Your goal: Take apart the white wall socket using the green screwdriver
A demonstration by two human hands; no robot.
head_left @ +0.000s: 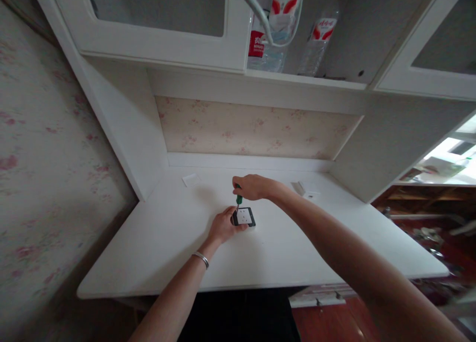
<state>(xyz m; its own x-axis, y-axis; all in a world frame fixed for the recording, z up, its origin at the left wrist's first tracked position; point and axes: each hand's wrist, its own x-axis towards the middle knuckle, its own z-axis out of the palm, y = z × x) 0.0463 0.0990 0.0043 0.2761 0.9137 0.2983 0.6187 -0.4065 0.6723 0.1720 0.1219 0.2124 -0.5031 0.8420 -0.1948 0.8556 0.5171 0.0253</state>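
A wall socket (244, 216) with a white face and a black frame lies flat on the white desk (297, 253). My left hand (225, 225) grips its left side, thumb along the near edge and fingers at the far left. Above it, my right hand (253, 186) is closed around the green handle of a screwdriver (239, 199). The screwdriver points down, and its tip meets the socket's left part. Whether the tip sits in a screw is too small to tell.
On the desk's far left lies a thin white frame (191, 180). Small white pieces (298, 187) lie at the far right. Overhead, a cabinet shelf (305, 79) holds plastic bottles (320, 39), and a white cable (256, 7) hangs down in front.
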